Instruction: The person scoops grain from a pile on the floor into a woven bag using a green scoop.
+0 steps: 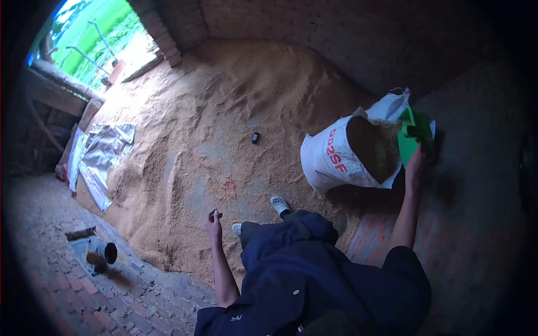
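Note:
A white sack point(325, 159) with red print stands open at the right, and brown loose material point(367, 147) shows inside it. At the sack's right rim, my right hand point(416, 159) grips a green scoop point(408, 137) by its handle. My left hand point(213, 222) is over the brown heap point(168, 190), left of my feet, with its fingers curled; whether it holds anything small cannot be made out. A small black object point(255, 138) lies on the heap near the middle.
A silvery sheet point(106, 151) lies on the heap's left edge. On the brick floor point(73, 285) at the lower left is a dark cylinder point(103, 251) by a square pit. Brick walls point(269, 22) stand behind, with an opening at the upper left. White material point(388, 106) shows behind the sack.

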`<state>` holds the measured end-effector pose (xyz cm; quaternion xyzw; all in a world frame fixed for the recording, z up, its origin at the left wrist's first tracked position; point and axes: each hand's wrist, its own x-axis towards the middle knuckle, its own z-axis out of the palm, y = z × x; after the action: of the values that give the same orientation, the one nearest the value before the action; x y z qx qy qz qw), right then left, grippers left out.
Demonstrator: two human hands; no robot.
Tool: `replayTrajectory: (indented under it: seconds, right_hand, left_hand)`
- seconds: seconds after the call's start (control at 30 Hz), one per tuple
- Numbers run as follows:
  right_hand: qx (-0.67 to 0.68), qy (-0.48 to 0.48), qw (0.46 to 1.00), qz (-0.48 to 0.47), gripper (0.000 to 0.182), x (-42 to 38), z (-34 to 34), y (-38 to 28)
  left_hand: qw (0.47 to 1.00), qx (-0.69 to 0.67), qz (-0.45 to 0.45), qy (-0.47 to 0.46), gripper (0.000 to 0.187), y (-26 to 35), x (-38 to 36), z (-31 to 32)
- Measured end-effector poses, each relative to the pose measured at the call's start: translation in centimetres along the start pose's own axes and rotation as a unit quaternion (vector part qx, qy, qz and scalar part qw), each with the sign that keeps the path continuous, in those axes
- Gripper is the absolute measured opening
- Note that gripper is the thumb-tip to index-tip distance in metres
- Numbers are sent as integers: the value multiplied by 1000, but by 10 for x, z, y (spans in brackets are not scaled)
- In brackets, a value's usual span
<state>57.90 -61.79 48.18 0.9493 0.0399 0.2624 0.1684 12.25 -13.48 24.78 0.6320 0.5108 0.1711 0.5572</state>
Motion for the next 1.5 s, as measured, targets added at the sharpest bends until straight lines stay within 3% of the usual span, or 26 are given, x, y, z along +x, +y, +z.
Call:
replayTrajectory:
  seconds: [0.03,0.13,0.17,0.2,0.27,0.3,0.37,0.43,0.5,0.57,0.6,0.63,0.67,0.7,0.8,0.83,0.9,0.93,0.97,1.0,1.1,1.17,1.27,1.37,1.4,1.5]
  right_hand:
    - [27,-33,999,5,29,3,-4,-2]
    - [-20,66,997,-33,33,16,2,-5]
    - [-53,-9,999,-6,37,18,-39,-30]
    - [-102,29,994,-23,40,18,-42,-42]
    - [-72,7,997,-36,43,30,-14,-47]
    - [-78,-86,993,32,46,38,-22,-62]
    - [-32,-38,998,39,43,42,-39,-86]
    - [42,97,994,8,41,38,-64,-127]
    - [164,74,984,-2,36,60,-27,-155]
    - [213,-23,972,92,32,51,-65,-223]
    - [296,-24,951,82,31,28,-121,-264]
    - [363,8,930,55,31,33,-96,-286]
    - [427,-30,902,61,32,49,-38,-306]
    - [446,-94,888,56,33,35,-50,-337]
    - [694,-241,678,26,42,-20,-45,-425]
    - [639,-289,712,45,44,-31,-30,-452]
    - [672,-324,660,86,50,-72,-24,-514]
    - [610,-360,699,99,50,-96,-67,-535]
    - [617,-363,691,102,46,-110,-49,-564]
    - [665,-380,635,103,45,-126,-49,-587]
    - [657,-371,649,102,40,-166,-80,-652]
    - [561,-357,742,89,37,-182,-100,-698]
    - [476,-387,787,60,36,-200,-104,-782]
    - [411,-405,816,40,39,-228,-87,-886]
    - [433,-381,816,25,40,-245,-45,-926]
    - [404,-429,805,66,38,-282,-58,-1037]
  left_hand:
    - [1000,-2,-10,14,29,-8,-2,-7]
    - [997,-35,-16,63,27,-31,-13,-30]
    - [996,-38,-24,80,26,-35,-19,-39]
    - [992,-47,-35,110,25,-40,-26,-48]
    - [982,-64,-55,172,24,-58,-40,-75]
    - [980,-60,-68,176,24,-68,-45,-87]
    - [971,-73,-94,207,23,-84,-58,-110]
    - [959,-53,-131,246,22,-93,-77,-141]
    - [944,-74,-143,286,21,-106,-96,-166]
    - [929,-100,-159,320,22,-122,-109,-187]
    - [925,-106,-161,328,22,-132,-112,-197]
    - [914,-128,-160,349,22,-145,-116,-204]
    - [904,-149,-160,367,22,-159,-122,-208]
    - [903,-151,-164,368,22,-175,-127,-213]
    - [882,-181,-183,396,21,-205,-131,-228]
    - [871,-183,-207,406,20,-209,-134,-231]
    - [859,-189,-231,417,19,-212,-136,-234]
    - [842,-219,-268,414,19,-209,-138,-237]
    - [823,-248,-304,410,19,-209,-137,-239]
    - [823,-249,-305,410,19,-214,-135,-239]
    - [805,-313,-314,396,24,-241,-129,-236]
    - [805,-315,-334,376,30,-247,-118,-237]
    - [777,-300,-416,365,24,-217,-87,-262]
    - [761,-307,-452,349,27,-214,-53,-277]
    - [753,-312,-463,348,27,-215,-36,-282]
    - [748,-253,-541,291,34,-197,25,-308]
